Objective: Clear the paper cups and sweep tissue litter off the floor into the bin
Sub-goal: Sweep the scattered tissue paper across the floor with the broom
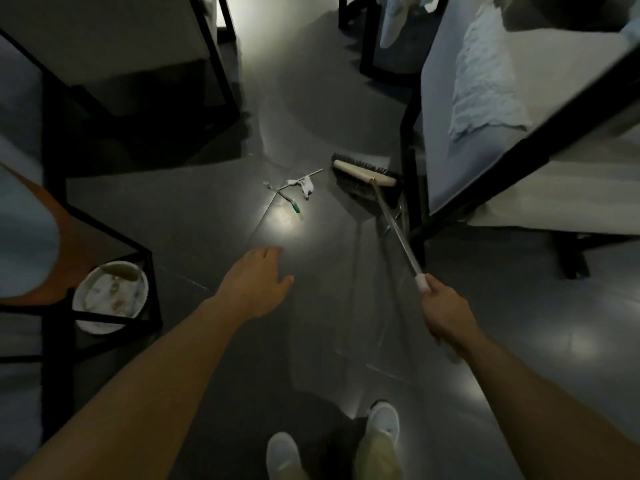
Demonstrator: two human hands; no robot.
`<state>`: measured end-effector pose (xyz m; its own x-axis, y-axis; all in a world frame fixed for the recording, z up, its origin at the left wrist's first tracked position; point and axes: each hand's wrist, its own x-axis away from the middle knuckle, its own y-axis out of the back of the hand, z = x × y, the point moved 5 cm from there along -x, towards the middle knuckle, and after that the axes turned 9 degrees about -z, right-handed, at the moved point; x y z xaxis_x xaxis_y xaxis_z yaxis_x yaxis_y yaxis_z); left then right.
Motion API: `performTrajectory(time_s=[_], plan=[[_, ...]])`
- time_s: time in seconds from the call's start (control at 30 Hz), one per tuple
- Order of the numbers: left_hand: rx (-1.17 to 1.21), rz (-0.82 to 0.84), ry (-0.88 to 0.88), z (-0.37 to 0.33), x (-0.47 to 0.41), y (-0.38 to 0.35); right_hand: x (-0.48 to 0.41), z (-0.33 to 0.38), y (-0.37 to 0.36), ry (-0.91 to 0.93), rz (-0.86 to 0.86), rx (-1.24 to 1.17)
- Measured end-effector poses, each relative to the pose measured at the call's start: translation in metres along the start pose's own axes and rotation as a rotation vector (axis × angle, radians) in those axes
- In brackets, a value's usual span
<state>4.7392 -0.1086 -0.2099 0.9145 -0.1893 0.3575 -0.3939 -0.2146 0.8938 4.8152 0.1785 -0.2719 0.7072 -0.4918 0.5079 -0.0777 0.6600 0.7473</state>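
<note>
R hand (445,311) is clamped round the white grip at the end of the broom (363,173) handle. The pole slants up and away to the head. The head, pale bar w/ dark bristles, sits on the floor (207,209) hard by the black leg of the seat (446,140) at right. L hand (258,282) holds nothing, fingers loose and spread, palm down, stretched fwd over the floor, well apart from the R hand.

Tissue (306,186), small white crumple, lies on the floor just left of the broom head, not touching it. A thin stick (313,174) lies across it; a green-tipped piece (292,206) lies near, on the side twd the person, next to a bright glare patch.

Bin (109,296), round and white w/ crumpled paper inside, stands on the floor at far left, under the corner of a black-framed bench (69,237). Pale cloth (485,84) lies on the seat. Two light shoes (284,455) at btm edge.
</note>
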Motion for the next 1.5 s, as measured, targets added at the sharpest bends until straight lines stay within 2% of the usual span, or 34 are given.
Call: performTrajectory(time_s=[0.2,0.4,0.53,0.77,0.83,0.97,1.07,1.27,1.4,1.5], plan=[[-0.027,0.034,-0.043,0.025,0.038,-0.012,0.062,-0.02,-0.048,-0.097,0.048,-0.061],[-0.028,0.052,-0.029,0.034,0.064,-0.01,0.128,0.005,-0.085,-0.285,0.229,-0.582],[-0.006,0.016,-0.033,0.038,0.072,0.003,0.143,0.029,-0.078,-0.225,0.34,-0.721],[0.033,-0.041,0.023,0.06,0.07,0.015,0.114,0.09,-0.044,-0.033,0.217,-0.584],[0.045,-0.05,0.066,0.066,0.067,0.017,0.088,0.107,-0.032,0.072,0.147,-0.45],[0.095,-0.094,0.147,0.07,0.055,0.02,0.024,0.137,-0.009,0.293,0.053,-0.029],[0.096,-0.102,0.216,0.07,0.043,0.017,-0.024,0.157,0.004,0.383,0.053,0.109],[0.168,-0.126,0.41,0.059,0.018,-0.017,-0.106,0.182,-0.009,0.412,0.142,0.089],[0.178,-0.147,0.461,0.039,0.0,-0.048,-0.139,0.187,-0.038,0.366,0.227,0.027],[0.192,-0.15,0.484,0.025,-0.006,-0.065,-0.148,0.176,-0.052,0.322,0.272,0.093]])
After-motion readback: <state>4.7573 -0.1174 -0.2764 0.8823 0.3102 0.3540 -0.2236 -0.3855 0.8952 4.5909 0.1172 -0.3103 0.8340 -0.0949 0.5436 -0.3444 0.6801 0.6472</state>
